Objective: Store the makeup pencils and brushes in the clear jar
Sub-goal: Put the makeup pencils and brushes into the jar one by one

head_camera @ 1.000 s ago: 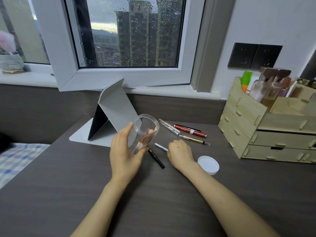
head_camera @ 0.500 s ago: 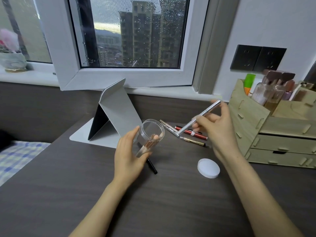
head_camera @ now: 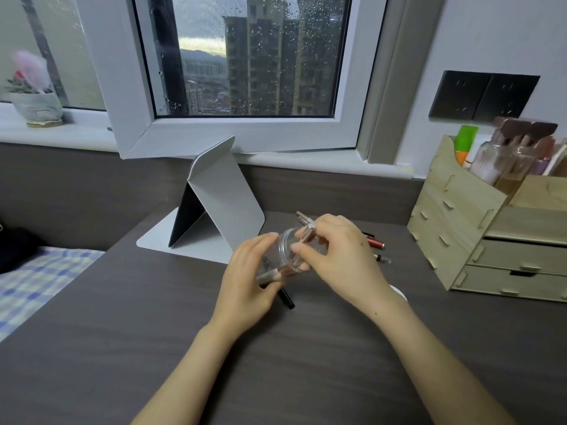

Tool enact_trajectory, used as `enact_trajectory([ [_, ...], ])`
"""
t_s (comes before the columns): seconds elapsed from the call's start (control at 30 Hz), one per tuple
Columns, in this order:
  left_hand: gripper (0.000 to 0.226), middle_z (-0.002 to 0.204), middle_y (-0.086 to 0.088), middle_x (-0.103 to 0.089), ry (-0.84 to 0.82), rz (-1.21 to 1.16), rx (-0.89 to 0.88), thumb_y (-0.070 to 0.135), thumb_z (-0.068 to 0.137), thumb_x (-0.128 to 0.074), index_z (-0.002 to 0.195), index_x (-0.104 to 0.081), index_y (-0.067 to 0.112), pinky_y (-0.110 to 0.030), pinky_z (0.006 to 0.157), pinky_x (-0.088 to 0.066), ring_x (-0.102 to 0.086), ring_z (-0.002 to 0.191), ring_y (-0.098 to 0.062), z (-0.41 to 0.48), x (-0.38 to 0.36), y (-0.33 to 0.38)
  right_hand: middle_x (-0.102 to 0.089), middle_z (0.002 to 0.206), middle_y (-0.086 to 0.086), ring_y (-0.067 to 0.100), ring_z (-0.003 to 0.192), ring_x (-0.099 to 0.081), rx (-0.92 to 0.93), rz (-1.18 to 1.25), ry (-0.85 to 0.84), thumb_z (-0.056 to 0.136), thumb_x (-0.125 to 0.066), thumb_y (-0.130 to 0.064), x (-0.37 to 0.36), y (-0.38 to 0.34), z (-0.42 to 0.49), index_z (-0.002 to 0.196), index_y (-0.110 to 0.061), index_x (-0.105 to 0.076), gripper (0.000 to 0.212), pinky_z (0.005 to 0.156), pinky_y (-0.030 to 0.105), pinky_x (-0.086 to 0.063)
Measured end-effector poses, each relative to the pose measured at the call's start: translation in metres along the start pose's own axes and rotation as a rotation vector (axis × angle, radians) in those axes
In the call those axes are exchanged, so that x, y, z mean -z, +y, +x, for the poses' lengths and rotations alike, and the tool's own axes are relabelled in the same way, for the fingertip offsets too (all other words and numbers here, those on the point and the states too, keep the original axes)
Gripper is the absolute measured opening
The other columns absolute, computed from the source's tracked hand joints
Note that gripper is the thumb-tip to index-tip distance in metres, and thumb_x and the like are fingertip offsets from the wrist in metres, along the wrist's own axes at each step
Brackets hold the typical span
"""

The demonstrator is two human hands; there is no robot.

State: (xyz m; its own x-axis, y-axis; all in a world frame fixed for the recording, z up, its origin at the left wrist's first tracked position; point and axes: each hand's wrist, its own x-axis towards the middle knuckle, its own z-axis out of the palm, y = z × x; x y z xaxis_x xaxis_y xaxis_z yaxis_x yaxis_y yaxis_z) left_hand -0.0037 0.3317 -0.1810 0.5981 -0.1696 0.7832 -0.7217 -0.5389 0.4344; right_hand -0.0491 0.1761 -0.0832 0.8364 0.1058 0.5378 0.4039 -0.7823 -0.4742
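My left hand (head_camera: 248, 280) grips the clear jar (head_camera: 287, 256), tilted with its mouth toward the right, above the dark desk. Brushes lie inside the jar. My right hand (head_camera: 340, 256) pinches a silver makeup pencil (head_camera: 306, 233) at the jar's mouth, its lower end inside the rim. A black pencil (head_camera: 287, 299) lies on the desk under the jar. Behind my right hand a red pencil (head_camera: 375, 242), a gold-tipped one (head_camera: 383, 259) and a silver pencil end (head_camera: 301, 216) rest on the desk.
The jar's white lid (head_camera: 400, 293) lies mostly hidden behind my right wrist. A wooden drawer organiser (head_camera: 478, 240) with bottles stands at the right. A grey folding stand (head_camera: 221, 204) sits at the back under the open window frame (head_camera: 245, 133). A checked bed cover (head_camera: 33, 280) lies left.
My right hand picked up the silver pencil from the desk, raised it to the right, then brought it down to the jar's mouth. The left hand kept holding the tilted jar.
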Motion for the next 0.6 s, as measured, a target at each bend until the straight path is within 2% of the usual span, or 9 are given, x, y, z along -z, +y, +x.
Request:
enact_trajectory([
  [0.07, 0.078, 0.123, 0.010, -0.049, 0.005, -0.013, 0.001, 0.000, 0.061, -0.083, 0.128, -0.045, 0.014, -0.012, 0.098, -0.030, -0.042, 0.113, 0.002, 0.000, 0.000, -0.001, -0.050, 0.070, -0.021, 0.006, 0.076, -0.045, -0.036, -0.002, -0.012, 0.079, -0.069, -0.017, 0.002, 0.001, 0.000, 0.093, -0.016, -0.069, 0.014, 0.064, 0.015, -0.032],
  [0.13, 0.076, 0.123, 0.015, -0.046, 0.016, -0.029, 0.002, 0.003, 0.062, -0.083, 0.127, -0.046, 0.013, -0.012, 0.097, -0.030, -0.039, 0.115, 0.007, 0.001, 0.000, -0.001, -0.048, 0.065, -0.021, 0.001, 0.070, -0.043, -0.068, 0.024, 0.003, 0.079, -0.070, -0.015, 0.002, 0.005, 0.001, 0.091, -0.019, -0.068, 0.013, 0.062, 0.012, -0.033],
  [0.23, 0.073, 0.122, 0.015, -0.046, 0.012, -0.021, -0.011, 0.006, 0.063, -0.084, 0.126, -0.047, 0.011, -0.012, 0.097, -0.029, -0.038, 0.116, 0.010, 0.001, -0.001, -0.001, -0.062, 0.071, -0.008, 0.011, 0.072, -0.043, 0.075, -0.171, 0.034, 0.080, -0.068, -0.022, 0.001, 0.010, 0.002, 0.085, -0.020, -0.073, 0.007, 0.063, 0.024, -0.037],
  [0.33, 0.069, 0.121, 0.008, -0.050, 0.018, -0.019, -0.003, 0.008, 0.065, -0.083, 0.125, -0.049, 0.007, -0.013, 0.097, -0.030, -0.039, 0.115, 0.008, 0.001, -0.001, -0.001, -0.052, 0.067, -0.004, 0.016, 0.068, -0.039, 0.221, -0.441, 0.030, 0.075, -0.062, -0.028, -0.002, 0.014, 0.001, 0.066, -0.026, -0.075, 0.015, 0.050, 0.027, -0.034],
  [0.4, 0.070, 0.122, 0.010, -0.049, 0.018, -0.015, -0.007, 0.008, 0.065, -0.083, 0.125, -0.049, 0.008, -0.013, 0.097, -0.030, -0.040, 0.115, 0.007, 0.001, -0.001, -0.001, -0.046, 0.070, -0.006, 0.016, 0.070, -0.038, 0.245, -0.394, 0.004, 0.078, -0.057, -0.028, -0.003, 0.020, 0.001, 0.070, -0.025, -0.075, 0.021, 0.055, 0.027, -0.034],
  [0.47, 0.073, 0.121, 0.017, -0.048, 0.027, -0.039, 0.028, 0.007, 0.063, -0.084, 0.126, -0.047, 0.015, -0.013, 0.096, -0.031, -0.040, 0.115, 0.008, 0.001, -0.001, -0.001, -0.056, 0.074, -0.004, 0.017, 0.073, -0.047, 0.098, -0.044, 0.074, 0.085, -0.055, -0.021, 0.000, 0.023, 0.002, 0.083, -0.019, -0.075, 0.021, 0.064, 0.026, -0.038],
  [0.53, 0.077, 0.117, 0.026, -0.048, 0.069, -0.093, 0.118, 0.006, 0.061, -0.085, 0.123, -0.046, 0.029, -0.009, 0.094, -0.032, -0.041, 0.111, 0.013, 0.001, -0.001, 0.000, -0.068, 0.077, 0.004, 0.021, 0.075, -0.058, -0.137, 0.268, 0.285, 0.088, -0.055, -0.012, -0.002, 0.031, 0.002, 0.083, -0.012, -0.073, 0.019, 0.067, 0.029, -0.043],
  [0.57, 0.079, 0.116, 0.028, -0.046, 0.093, -0.121, 0.165, 0.005, 0.060, -0.085, 0.120, -0.046, 0.038, -0.008, 0.093, -0.033, -0.042, 0.109, 0.014, 0.001, -0.001, 0.001, -0.070, 0.077, 0.008, 0.026, 0.075, -0.061, -0.256, 0.258, 0.317, 0.088, -0.054, -0.011, -0.007, 0.037, 0.001, 0.080, -0.010, -0.072, 0.019, 0.066, 0.032, -0.045],
  [0.6, 0.084, 0.117, 0.028, -0.045, 0.110, -0.148, 0.207, 0.004, 0.059, -0.086, 0.118, -0.043, 0.046, -0.010, 0.093, -0.034, -0.044, 0.108, 0.012, 0.001, -0.001, 0.000, -0.071, 0.078, 0.010, 0.030, 0.077, -0.063, -0.343, 0.164, 0.249, 0.088, -0.054, -0.013, -0.016, 0.044, -0.002, 0.080, -0.009, -0.070, 0.018, 0.066, 0.033, -0.046],
])
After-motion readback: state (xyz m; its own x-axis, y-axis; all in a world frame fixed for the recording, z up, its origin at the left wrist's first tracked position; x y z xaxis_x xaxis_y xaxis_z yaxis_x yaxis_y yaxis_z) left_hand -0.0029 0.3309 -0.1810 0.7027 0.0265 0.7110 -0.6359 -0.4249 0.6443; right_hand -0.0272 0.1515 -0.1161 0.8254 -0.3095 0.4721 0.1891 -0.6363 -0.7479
